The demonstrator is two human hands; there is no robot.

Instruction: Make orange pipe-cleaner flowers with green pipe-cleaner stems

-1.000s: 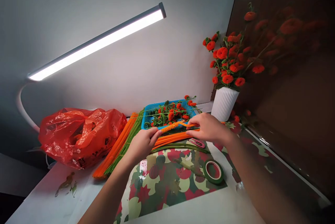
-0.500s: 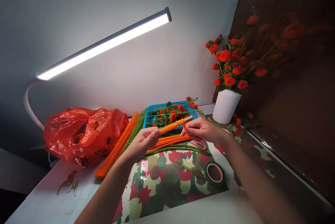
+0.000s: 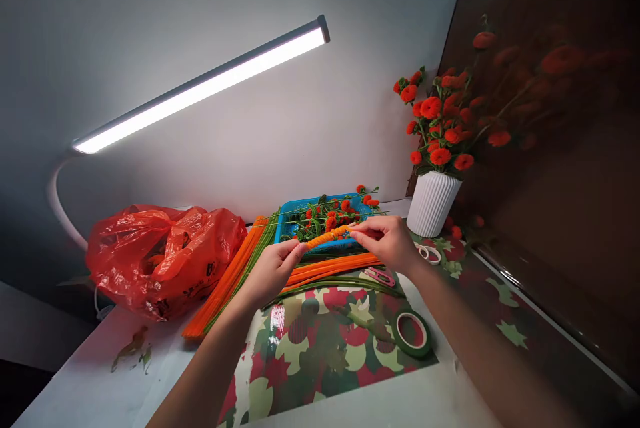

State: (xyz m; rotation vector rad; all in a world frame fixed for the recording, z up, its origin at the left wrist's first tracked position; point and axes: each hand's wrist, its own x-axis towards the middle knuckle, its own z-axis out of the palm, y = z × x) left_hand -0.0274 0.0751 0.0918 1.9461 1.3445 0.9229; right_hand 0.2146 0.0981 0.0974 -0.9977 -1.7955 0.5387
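An orange pipe cleaner (image 3: 327, 237) is wound in a tight coil around a thin stick, held level above the table between my hands. My left hand (image 3: 276, 273) pinches the coil's left end between thumb and fingers. At the other end, my right hand (image 3: 386, 239) closes its thumb and fingertips on the pipe cleaner and stick; its fingers hide most of the stick's tip. Just behind the coil stands a blue basket (image 3: 286, 218) with small orange-red flowers on green stems. Below it lie loose orange pipe cleaners (image 3: 335, 269) and green ones (image 3: 345, 283).
Floral tape (image 3: 424, 341) and a pink clip-like tool (image 3: 380, 276) lie on the patterned mat (image 3: 320, 348). White rings (image 3: 434, 254) show behind my right wrist. A red plastic bag (image 3: 160, 261) sits left, a white vase (image 3: 433, 205) of flowers right, beneath a lit lamp (image 3: 210, 88).
My right hand has turned and shifted a little at the coil's right end, covering more of the stick. The loose pipe cleaner end that hung there is out of sight. White rings have come into view.
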